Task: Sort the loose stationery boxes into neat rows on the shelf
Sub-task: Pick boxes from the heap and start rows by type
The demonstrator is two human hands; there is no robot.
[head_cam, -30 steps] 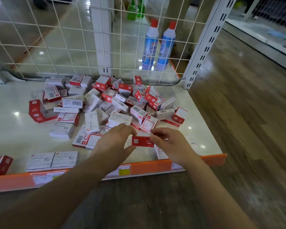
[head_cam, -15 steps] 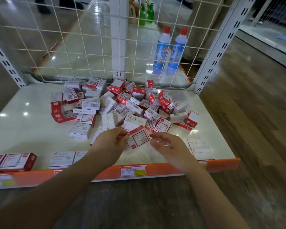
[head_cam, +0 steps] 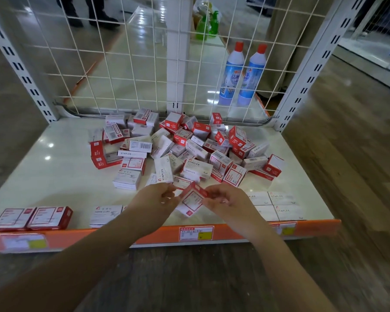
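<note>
A jumbled pile of several small red-and-white stationery boxes [head_cam: 189, 149] covers the middle and back of the white shelf [head_cam: 54, 172]. Both my hands hold one red-and-white box [head_cam: 190, 201] tilted above the shelf's front edge. My left hand [head_cam: 154, 202] pinches its left side and my right hand [head_cam: 229, 202] pinches its right side. Two red boxes [head_cam: 32, 218] lie side by side at the front left. White paper-clip boxes [head_cam: 105, 213] sit next to my left arm. White staples boxes [head_cam: 277, 206] lie in a block at the front right.
A white wire grid [head_cam: 133, 64] closes the shelf's back, with slotted uprights at both corners. Two blue bottles with red caps [head_cam: 241, 73] stand behind the grid. An orange price strip [head_cam: 234, 234] with labels runs along the front edge. Wooden floor lies to the right.
The box between my hands has turned from showing its red edge to showing its white face, tilted. My right hand came back onto it. The view has moved closer to the shelf.
</note>
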